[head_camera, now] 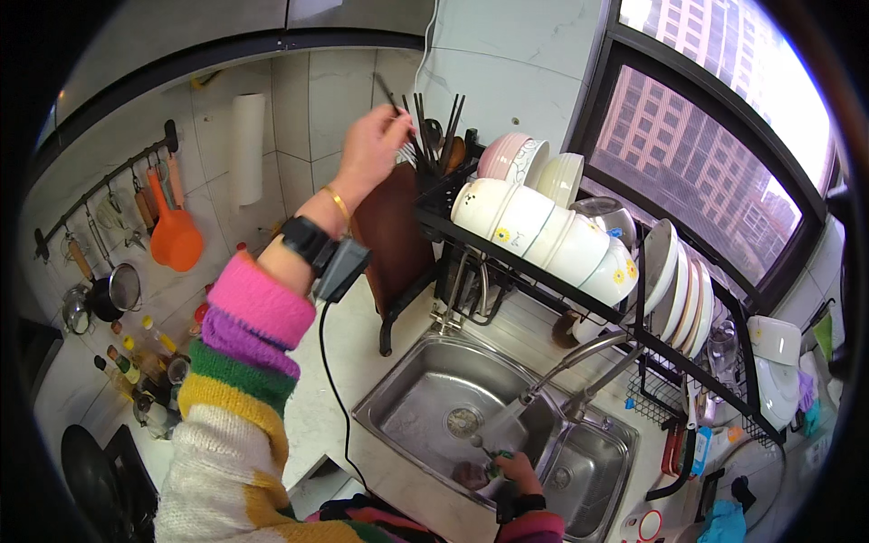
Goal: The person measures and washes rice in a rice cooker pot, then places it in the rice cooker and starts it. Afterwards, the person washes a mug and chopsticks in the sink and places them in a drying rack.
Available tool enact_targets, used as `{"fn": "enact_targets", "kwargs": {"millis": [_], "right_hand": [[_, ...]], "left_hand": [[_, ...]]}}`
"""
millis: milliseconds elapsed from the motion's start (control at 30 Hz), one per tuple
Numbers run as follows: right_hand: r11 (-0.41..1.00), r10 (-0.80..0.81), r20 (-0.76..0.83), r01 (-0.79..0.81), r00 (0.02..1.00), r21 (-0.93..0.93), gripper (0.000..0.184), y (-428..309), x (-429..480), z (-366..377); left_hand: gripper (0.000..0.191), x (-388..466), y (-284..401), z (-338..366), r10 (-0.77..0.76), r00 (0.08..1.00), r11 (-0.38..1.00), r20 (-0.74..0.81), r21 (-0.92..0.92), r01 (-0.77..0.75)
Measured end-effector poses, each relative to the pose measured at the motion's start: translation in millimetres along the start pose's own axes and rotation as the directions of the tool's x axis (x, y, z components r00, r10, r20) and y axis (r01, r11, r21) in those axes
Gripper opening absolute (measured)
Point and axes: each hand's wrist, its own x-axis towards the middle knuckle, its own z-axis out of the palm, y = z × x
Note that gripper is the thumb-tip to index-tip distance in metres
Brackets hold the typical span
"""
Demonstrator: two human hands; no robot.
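Note:
Up at the rack's left end, my left hand point(375, 146) grips a dark, slender stick point(386, 91), apparently a chopstick. It slants toward the utensil holder point(429, 178), where several dark chopsticks point(453, 121) and a wooden spoon stand upright. Low in the large steel sink basin point(414, 407), my right hand point(520, 473) holds a spoon point(477, 441) and something green point(499, 461), perhaps a scrubbing cloth. Beside it lies a reddish-brown item point(470, 474) of unclear kind. Water sprays from the faucet point(540, 387) into this basin.
Stacked bowls point(543, 231) and plates point(679, 292) fill the black dish rack point(529, 268) over the sink. A brown cutting board point(394, 231) leans left of it. Bottles point(129, 366) crowd the left wall. A black cable point(333, 387) hangs from my left wrist.

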Motion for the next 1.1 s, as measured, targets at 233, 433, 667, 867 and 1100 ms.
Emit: {"fn": "enact_targets", "kwargs": {"millis": [233,433,667,867,1100], "right_hand": [[0.963,0.234,0.076,-0.242,0.969,0.118,0.043,-12,-12,0],[0.894,-0.448,-0.066,0.446,0.892,-0.043,0.031,0,-15,26],[0.318,0.289,0.192,-0.284,0.938,0.904,0.027,-44,-31,71],[0.697,0.16,0.164,-0.229,0.973,0.68,0.041,-52,-42,71],[0.726,0.162,0.062,-0.162,0.985,0.668,0.049,-20,-11,14]], "left_hand": [[0.033,13,-29,32,-0.094,0.993,0.687,0.072,0.727,0.012],[0.022,-174,-82,46,-0.089,0.996,0.994,0.009,0.061,0.088],[0.03,-466,-92,138,-0.664,-0.253,-0.114,0.704,0.24,0.964],[0.025,-490,-112,182,-0.599,-0.204,-0.057,0.774,0.212,0.975],[0.033,-452,-148,163,-0.557,-0.247,0.558,0.793,0.578,0.596]]}}
